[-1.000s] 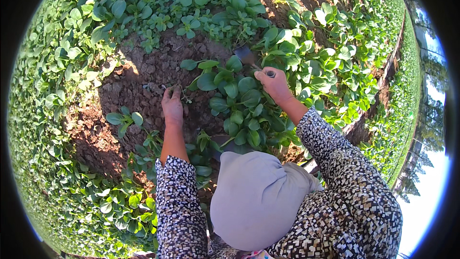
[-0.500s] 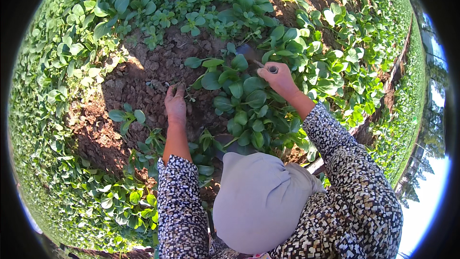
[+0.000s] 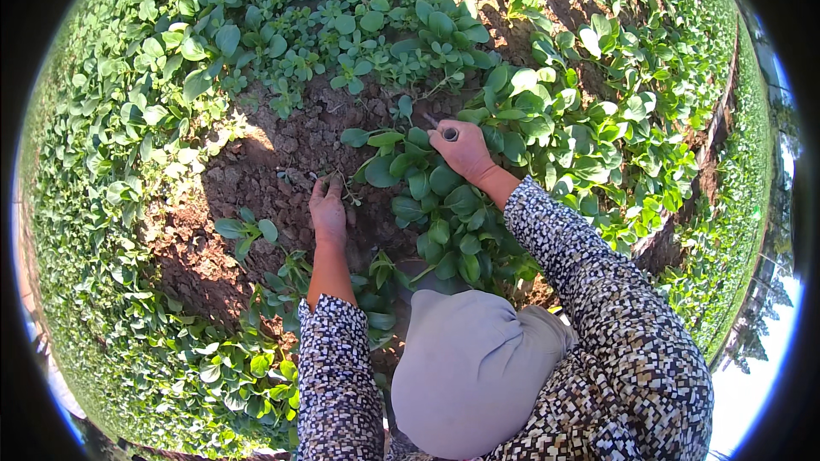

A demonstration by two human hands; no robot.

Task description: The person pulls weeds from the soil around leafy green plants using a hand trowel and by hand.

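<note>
My right hand is closed around the handle of a small hand hoe; the round, hollow handle end shows above the fist. The hoe's blade is mostly hidden by the hand and leaves. Just left of this hand grows a clump of broad-leaved leafy greens. Low over the bare soil, my left hand pinches a thin, small-leaved weed between thumb and fingers. Crumbly brown soil lies beyond and to the left of it.
A lone leafy seedling stands left of my left hand. Low, dense weeds cover the ground ahead. Rows of sunlit greens fill the right side, with more plants at the lower left.
My right hand has moved left with the hoe, closer to the clump, and the blade seen before is now mostly hidden. My left hand keeps its pinch; the view has shifted slightly.
</note>
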